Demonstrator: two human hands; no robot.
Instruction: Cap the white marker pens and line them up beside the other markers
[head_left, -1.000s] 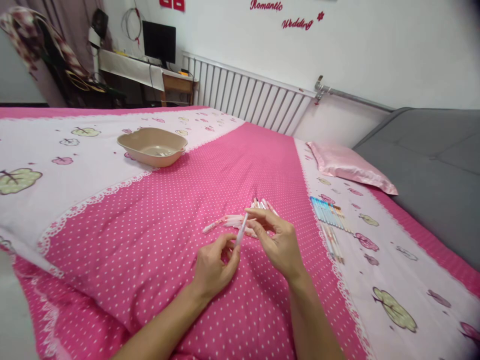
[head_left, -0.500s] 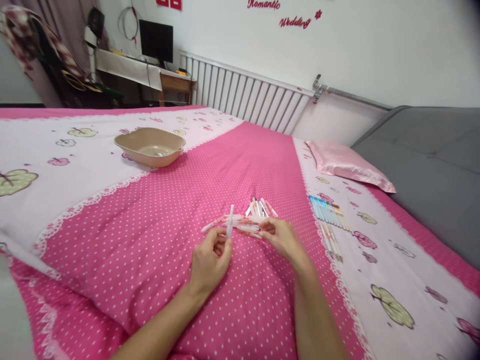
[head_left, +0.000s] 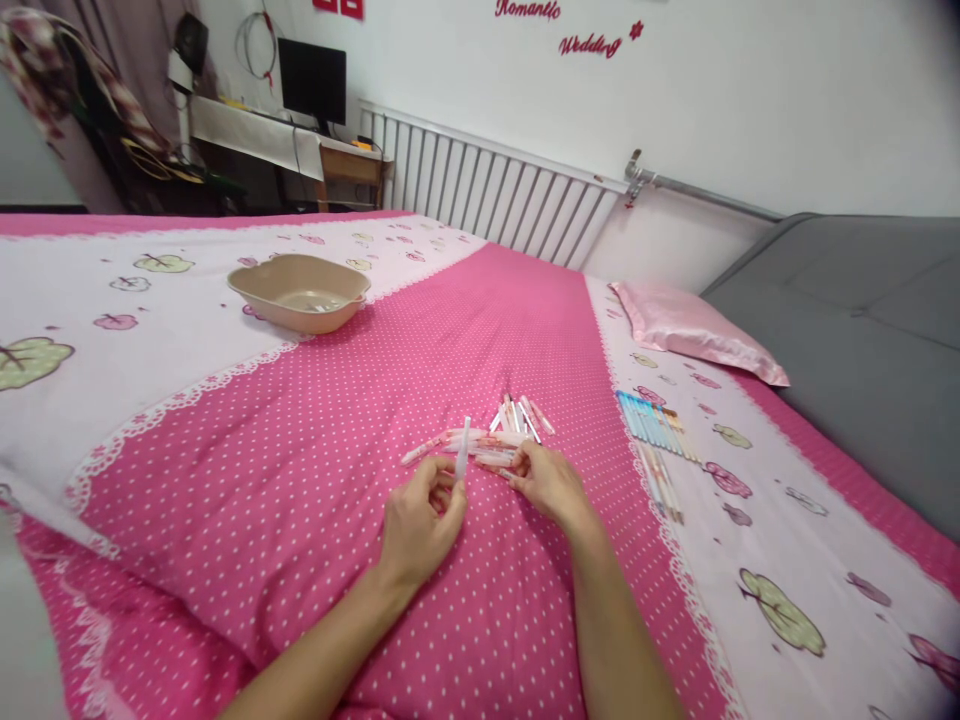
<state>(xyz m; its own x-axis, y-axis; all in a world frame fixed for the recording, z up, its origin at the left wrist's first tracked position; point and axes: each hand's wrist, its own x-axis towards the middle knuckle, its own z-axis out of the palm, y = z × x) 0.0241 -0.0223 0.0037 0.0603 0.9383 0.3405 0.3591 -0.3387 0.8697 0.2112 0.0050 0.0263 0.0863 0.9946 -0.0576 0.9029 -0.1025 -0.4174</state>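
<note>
A slim white, translucent pen (head_left: 463, 450) stands nearly upright in my left hand (head_left: 421, 515), pinched between the thumb and fingers. My right hand (head_left: 551, 485) is at the right end of a loose pile of pink-and-white pens (head_left: 487, 438) lying on the bedspread. Its thumb and fingertips close on one pen of that pile, whose end they partly hide. Just behind the pile, more thin pens or pen refills (head_left: 519, 412) lie fanned out, some pink, some white with dark tips.
To the right lies a neat row of blue and brown pens (head_left: 651, 422), with several pale pens (head_left: 661, 482) below it. A beige plastic basin (head_left: 300, 295) rests at the back left, small items inside. Beyond are a pink pillow (head_left: 694, 330) and a grey headboard (head_left: 855, 330).
My right hand has shifted slightly left and closed in on the pens at the pile's right end. The left hand with the white pen has barely moved.
</note>
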